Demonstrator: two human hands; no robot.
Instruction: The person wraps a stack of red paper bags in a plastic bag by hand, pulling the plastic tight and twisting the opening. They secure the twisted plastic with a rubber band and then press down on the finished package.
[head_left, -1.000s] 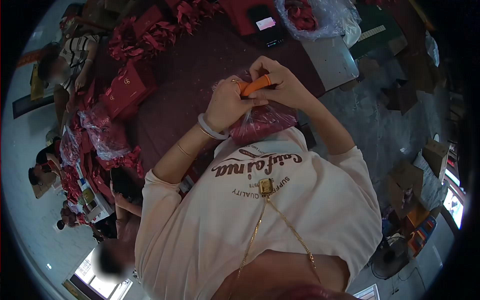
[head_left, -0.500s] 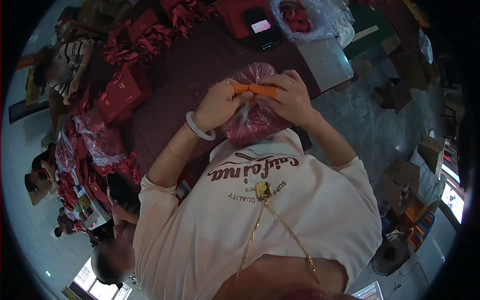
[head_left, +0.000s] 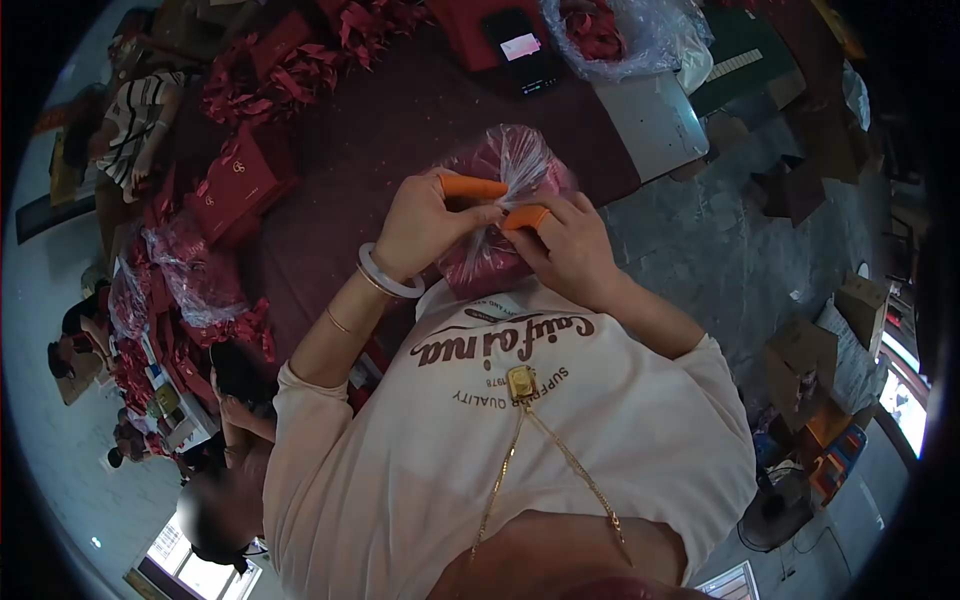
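Observation:
A clear plastic bag (head_left: 520, 150) packed with red contents lies at the table edge against my shirt. Its mouth is gathered and twisted into a narrow neck. Orange covers sit on a finger of each hand. My left hand (head_left: 425, 225) pinches the neck between thumb and covered index finger, and a pale bangle circles that wrist. On the other side, my right hand (head_left: 572, 245) has its fingers closed at the same twisted plastic, just below the left fingertips. What the red contents are cannot be made out through the plastic.
On the dark red tablecloth (head_left: 400, 110) lie a phone (head_left: 520, 50), red boxes (head_left: 240, 180) and red ribbon bundles (head_left: 290, 80). An open plastic bag (head_left: 640, 50) holds more red material. Cardboard boxes (head_left: 805, 360) stand at right. Other people (head_left: 145, 120) sit along the left.
My hands have separated slightly at the bag's neck: the left index now points across it, while the right has turned and dropped lower. The twisted neck shows more.

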